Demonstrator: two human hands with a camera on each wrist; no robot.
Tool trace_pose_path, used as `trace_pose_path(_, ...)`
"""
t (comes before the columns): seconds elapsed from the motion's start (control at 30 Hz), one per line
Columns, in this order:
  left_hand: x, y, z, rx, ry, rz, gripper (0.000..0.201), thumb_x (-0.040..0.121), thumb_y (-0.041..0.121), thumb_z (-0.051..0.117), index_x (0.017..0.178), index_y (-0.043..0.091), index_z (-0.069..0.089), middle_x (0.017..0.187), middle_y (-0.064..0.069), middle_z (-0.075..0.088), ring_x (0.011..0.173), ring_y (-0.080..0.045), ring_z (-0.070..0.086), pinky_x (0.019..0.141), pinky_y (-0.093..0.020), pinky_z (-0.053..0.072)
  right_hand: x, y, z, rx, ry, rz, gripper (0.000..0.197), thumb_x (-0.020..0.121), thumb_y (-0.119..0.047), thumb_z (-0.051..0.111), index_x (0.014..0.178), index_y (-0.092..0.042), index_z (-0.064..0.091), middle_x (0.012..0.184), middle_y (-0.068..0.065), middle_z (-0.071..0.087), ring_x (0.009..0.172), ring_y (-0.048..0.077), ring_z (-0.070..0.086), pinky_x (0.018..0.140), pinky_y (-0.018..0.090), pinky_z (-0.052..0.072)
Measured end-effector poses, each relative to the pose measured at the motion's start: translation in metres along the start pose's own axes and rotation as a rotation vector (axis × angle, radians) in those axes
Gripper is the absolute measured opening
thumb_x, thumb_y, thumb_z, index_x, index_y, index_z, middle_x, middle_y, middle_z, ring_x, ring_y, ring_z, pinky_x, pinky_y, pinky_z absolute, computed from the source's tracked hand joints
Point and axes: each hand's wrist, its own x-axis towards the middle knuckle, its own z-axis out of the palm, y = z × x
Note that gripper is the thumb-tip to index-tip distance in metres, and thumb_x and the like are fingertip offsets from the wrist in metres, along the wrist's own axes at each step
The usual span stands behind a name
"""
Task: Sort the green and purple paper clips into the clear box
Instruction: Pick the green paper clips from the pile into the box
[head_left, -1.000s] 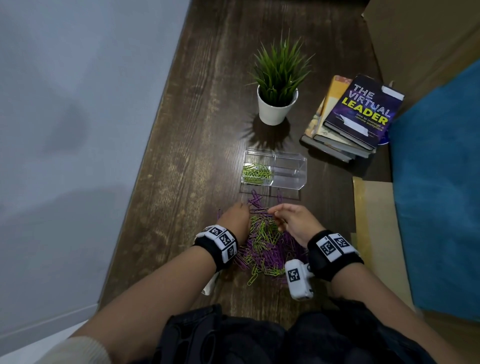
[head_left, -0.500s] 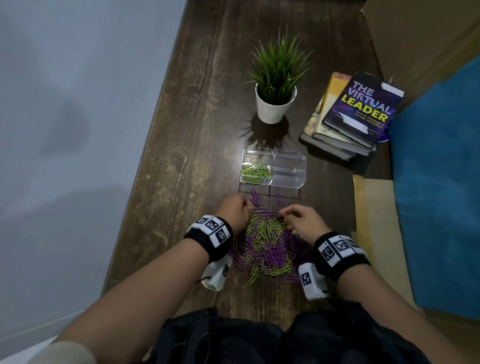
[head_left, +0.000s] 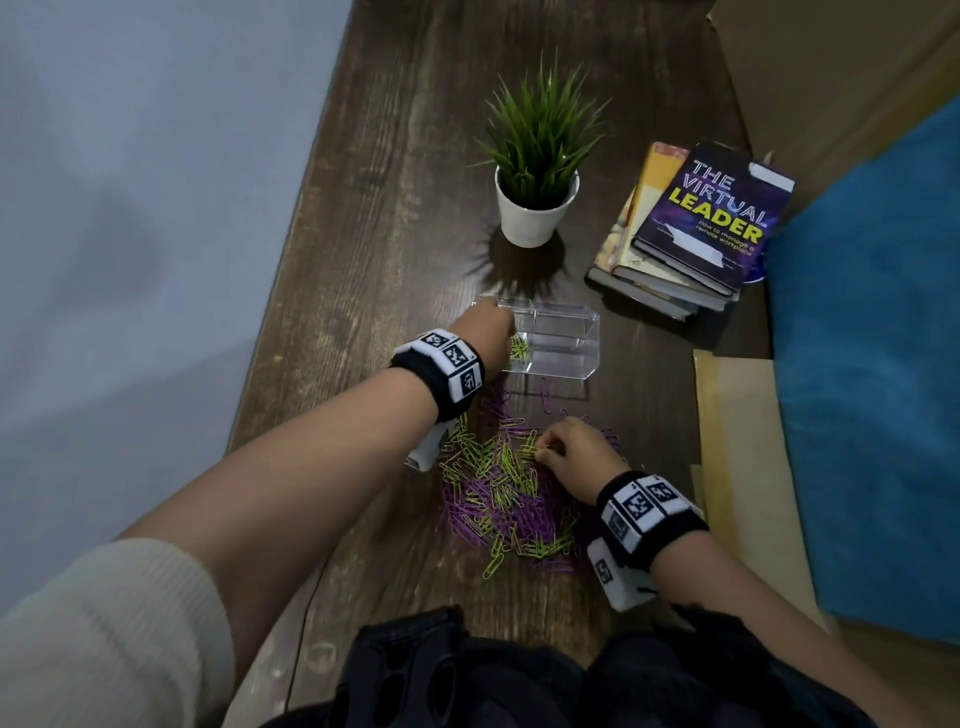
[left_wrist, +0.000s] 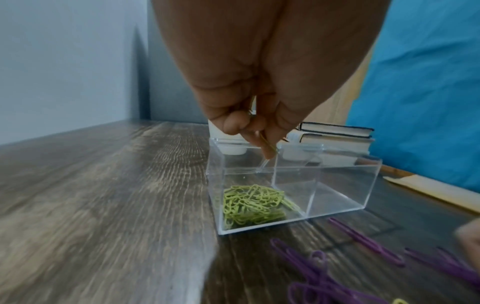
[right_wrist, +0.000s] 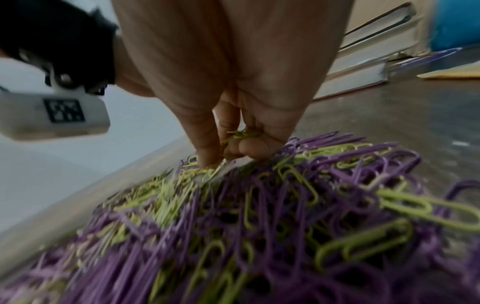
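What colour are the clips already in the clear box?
Green only: the clips fill the left compartment of the clear box; the right one looks empty. Clearest in the left wrist view.

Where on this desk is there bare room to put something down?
Bare wood runs along the table's left side, from beside the potted plant down past the clear box. Crowded: the clip pile between both hands, and the books at right.
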Motion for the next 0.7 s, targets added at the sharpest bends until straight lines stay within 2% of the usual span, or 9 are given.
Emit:
trace_pose_path(0.07,0.005,0.0,0.0,0.066,-0.027,0.039,0.024,0.091,0.002,0.05,0.109,0.003,0.066,0.116,-0.015,0.054,0.104,-0.03,0.056,0.087,-0.034,0.047,-0.002,0.0,-0.011,0.046,0.0,0.01,0.009,0.091,-0.025,0.062,0.095,-0.019,0.067,0.104,-0.003,0.059,0.097,0.013,0.056,0.09,0.029,0.045)
trace_pose_path(0.2,0.008,-0.003,0.005,0.09,-0.044,0.077,0.03,0.09,0.001,0.051,0.117,0.007,0.064,0.122,-0.014,0.054,0.111,-0.03,0.054,0.09,-0.034,0.044,-0.004,-0.007,-0.035,0.13,-0.015,0.033,0.004,0.089,-0.022,0.065,0.091,-0.021,0.069,0.09,-0.004,0.066,0.082,0.013,0.061,0.073,0.026,0.05)
trace_pose_path(0.27,0.002,-0.006,0.008,0.004,-0.002,0.077,0.031,0.088,0.004,0.056,0.117,0.01,0.064,0.122,-0.012,0.053,0.111,-0.029,0.053,0.089,-0.033,0.043,-0.003,-0.012,-0.046,0.189,-0.007,0.039,0.003,0.088,-0.022,0.066,0.089,-0.021,0.069,0.084,-0.003,0.067,0.07,0.012,0.058,0.061,0.023,0.047)
trace_pose_path(0.33,-0.011,-0.01,0.011,-0.135,0.125,0.08,0.027,0.087,0.004,0.056,0.111,0.01,0.065,0.118,-0.008,0.054,0.109,-0.025,0.052,0.089,-0.03,0.041,0.0,-0.02,-0.057,0.259,0.008,0.032,0.004,0.089,-0.021,0.065,0.09,-0.02,0.068,0.081,-0.004,0.065,0.064,0.01,0.054,0.056,0.022,0.041)
trace_pose_path(0.4,-0.028,-0.016,0.016,-0.278,0.301,0.045,0.022,0.086,0.002,0.055,0.104,0.011,0.064,0.112,-0.005,0.055,0.103,-0.018,0.051,0.088,-0.025,0.042,0.009,-0.029,-0.067,0.292,0.045,0.011,0.008,0.09,-0.021,0.063,0.092,-0.015,0.067,0.087,-0.003,0.066,0.071,0.01,0.058,0.061,0.022,0.044)
trace_pose_path(0.47,-0.046,-0.024,0.024,-0.366,0.391,-0.03,0.017,0.087,0.005,0.054,0.099,0.014,0.062,0.106,0.0,0.054,0.094,-0.013,0.053,0.084,-0.023,0.046,0.025,-0.04,-0.074,0.3,0.118,0.0,0.012,0.091,-0.02,0.062,0.092,-0.009,0.066,0.093,0.0,0.067,0.081,0.015,0.061,0.07,0.025,0.047)
trace_pose_path(0.57,-0.075,-0.034,0.041,-0.389,0.366,-0.17,0.009,0.09,0.01,0.056,0.094,0.013,0.063,0.094,0.004,0.051,0.084,-0.013,0.054,0.076,-0.021,0.045,0.054,-0.059,-0.077,0.162,0.188,-0.01,0.016,0.092,-0.018,0.059,0.093,-0.004,0.066,0.093,0.007,0.067,0.087,0.021,0.061,0.079,0.033,0.05)
trace_pose_path(0.63,-0.091,-0.04,0.057,-0.34,0.304,-0.248,0.008,0.09,0.014,0.057,0.093,0.011,0.063,0.095,-0.002,0.054,0.088,-0.019,0.055,0.075,-0.022,0.039,0.071,-0.073,-0.073,0.026,0.198,-0.035,0.016,0.091,-0.016,0.056,0.091,-0.004,0.067,0.091,0.011,0.067,0.088,0.025,0.063,0.081,0.039,0.052)
trace_pose_path(0.7,-0.104,-0.044,0.07,-0.298,0.225,-0.291,0.011,0.089,0.016,0.058,0.095,0.008,0.062,0.101,-0.008,0.056,0.095,-0.023,0.054,0.08,-0.027,0.038,0.086,-0.087,-0.067,-0.088,0.193,-0.057,0.018,0.091,-0.011,0.053,0.091,-0.001,0.068,0.092,0.014,0.067,0.088,0.029,0.063,0.078,0.034,0.051)
